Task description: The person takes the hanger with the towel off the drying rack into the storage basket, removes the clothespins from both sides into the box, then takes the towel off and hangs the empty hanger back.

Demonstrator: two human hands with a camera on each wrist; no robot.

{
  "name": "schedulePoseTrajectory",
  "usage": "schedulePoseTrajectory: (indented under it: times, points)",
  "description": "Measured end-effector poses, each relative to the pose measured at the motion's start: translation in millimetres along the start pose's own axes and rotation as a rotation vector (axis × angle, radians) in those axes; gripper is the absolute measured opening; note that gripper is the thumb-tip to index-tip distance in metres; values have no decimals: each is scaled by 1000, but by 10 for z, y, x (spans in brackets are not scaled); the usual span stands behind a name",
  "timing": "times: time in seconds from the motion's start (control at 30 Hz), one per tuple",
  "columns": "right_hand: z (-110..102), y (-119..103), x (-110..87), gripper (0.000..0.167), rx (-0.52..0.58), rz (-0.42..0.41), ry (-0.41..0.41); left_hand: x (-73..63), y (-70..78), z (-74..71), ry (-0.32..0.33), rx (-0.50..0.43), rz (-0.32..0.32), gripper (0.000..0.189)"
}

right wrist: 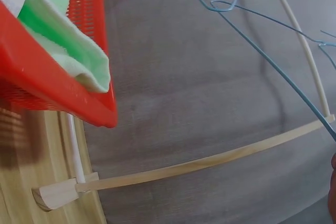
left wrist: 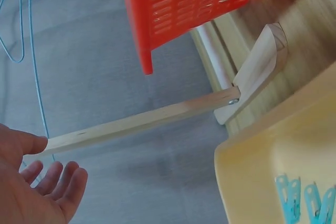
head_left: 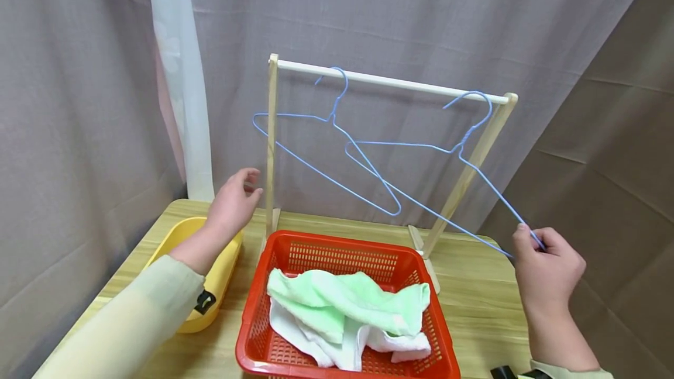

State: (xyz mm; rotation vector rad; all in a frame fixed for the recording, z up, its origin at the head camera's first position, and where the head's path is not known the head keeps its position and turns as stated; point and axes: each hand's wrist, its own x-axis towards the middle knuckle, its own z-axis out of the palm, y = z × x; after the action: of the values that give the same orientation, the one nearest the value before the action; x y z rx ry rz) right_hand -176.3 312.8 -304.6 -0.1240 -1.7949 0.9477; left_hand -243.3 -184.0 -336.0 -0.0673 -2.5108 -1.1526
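Note:
My right hand [head_left: 550, 271] pinches the lower right corner of a blue wire hanger [head_left: 466, 135] between thumb and curled fingers. That hanger's hook lies up at the rack's white rod [head_left: 395, 82], near its right end. A second blue hanger [head_left: 334, 116] hangs farther left on the same rod. Beside the rack's left wooden post [head_left: 271, 151], my left hand [head_left: 234, 203] is raised with loosely bent fingers and holds nothing. In the left wrist view, its thumb tip overlaps the post. Only a sliver of the right hand [right wrist: 333, 192] shows in the right wrist view.
In front of the rack stands a red basket [head_left: 337, 237] with a light green towel [head_left: 347, 294] and a white towel [head_left: 305, 332]. A yellow tub [head_left: 226, 274] sits left of it, with several blue clothes pegs [left wrist: 290, 198] inside. Grey curtain [head_left: 421, 10] hangs behind the wooden table [head_left: 479, 309].

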Motion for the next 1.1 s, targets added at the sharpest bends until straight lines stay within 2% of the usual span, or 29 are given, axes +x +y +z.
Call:
schedulePoseTrajectory:
  times: [0.33,0.53,0.9,1.1]
  points:
    - [128,7,6,36,-33,-12,-54,173,-32,180,5,-119,3,57]
    - [217,-58,72,37,-34,-57,-72,241,-11,269,-11,-169,21,71]
    - [363,-177,196,33,-69,-70,-68,306,22,302,19,-167,40,77]
    - [442,-221,255,33,-68,-69,-86,337,20,294,31,-152,17,76]
